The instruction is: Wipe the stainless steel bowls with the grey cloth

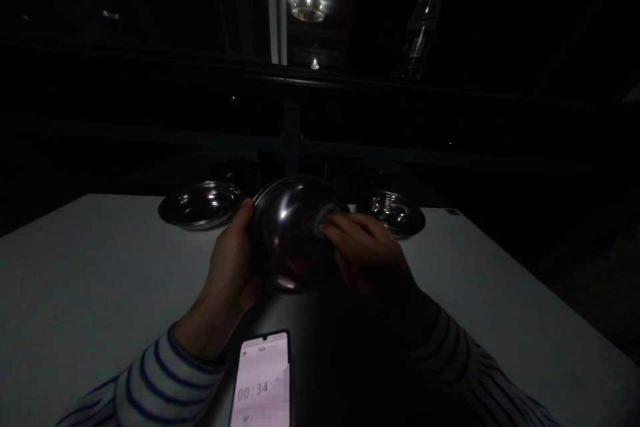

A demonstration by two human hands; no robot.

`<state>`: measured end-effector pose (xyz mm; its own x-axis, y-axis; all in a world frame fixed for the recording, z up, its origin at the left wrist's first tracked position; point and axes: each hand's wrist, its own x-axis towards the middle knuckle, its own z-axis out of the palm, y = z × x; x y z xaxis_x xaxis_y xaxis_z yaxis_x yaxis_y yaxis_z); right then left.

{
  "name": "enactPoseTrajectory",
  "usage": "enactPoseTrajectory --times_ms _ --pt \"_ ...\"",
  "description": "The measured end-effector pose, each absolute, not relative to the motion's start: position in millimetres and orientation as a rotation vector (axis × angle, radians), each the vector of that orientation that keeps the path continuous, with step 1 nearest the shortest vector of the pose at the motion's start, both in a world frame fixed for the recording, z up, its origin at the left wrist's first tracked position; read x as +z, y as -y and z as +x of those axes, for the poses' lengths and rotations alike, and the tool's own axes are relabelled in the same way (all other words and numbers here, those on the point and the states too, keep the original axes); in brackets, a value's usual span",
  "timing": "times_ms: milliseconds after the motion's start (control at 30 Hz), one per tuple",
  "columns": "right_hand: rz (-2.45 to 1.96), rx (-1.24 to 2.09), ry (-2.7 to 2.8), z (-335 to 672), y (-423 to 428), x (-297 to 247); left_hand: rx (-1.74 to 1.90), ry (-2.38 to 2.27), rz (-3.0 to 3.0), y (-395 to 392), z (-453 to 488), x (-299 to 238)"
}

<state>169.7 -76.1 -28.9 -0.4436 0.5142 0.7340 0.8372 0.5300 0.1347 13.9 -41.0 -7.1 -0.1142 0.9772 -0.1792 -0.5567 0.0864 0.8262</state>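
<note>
A shiny metal bowl (293,240) is held up above the white table, tilted with what looks like its rounded outer side towards me. My left hand (234,257) grips it by the left edge, thumb at the rim and fingers behind. Against the bowl's right side, my right hand (367,247) presses with bent fingers. Under those fingertips shows a small pale piece (325,219), perhaps cloth or sponge; the dim light and blur hide its kind. Both sleeves are striped.
On the white table (125,267), one metal bowl (203,205) stands at the back left and another (393,213) at the back right. A phone (263,380) with a running timer lies near the front. A clear plastic bottle (423,27) stands on a dark ledge behind.
</note>
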Motion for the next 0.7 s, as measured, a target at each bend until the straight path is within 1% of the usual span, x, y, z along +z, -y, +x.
enactPoseTrajectory --times_ms 33,200,333,500,633,700 --pt "-1.116 -0.644 2.124 170.8 76.1 -28.2 1.436 -0.95 0.59 41.1 13.7 -7.2" --pt "-0.96 -0.723 2.156 169.5 77.0 -29.6 1.415 -0.988 0.587 40.4 12.7 -9.1" --pt "-1.177 -0.667 2.105 171.9 75.6 -30.0 1.408 -1.021 0.619 40.3 13.7 -11.0" --pt "-1.068 -0.667 2.18 170.4 76.1 -29.1 1.374 -1.045 0.616 39.5 14.6 -12.2" --pt "-1.19 -0.636 2.094 174.1 74.3 -29.8 1.403 -1.056 0.618 38.5 12.8 -13.1" --pt "-1.179 -0.617 2.115 174.5 74.1 -30.5 1.395 -1.059 0.621 38.6 12.1 -12.9"
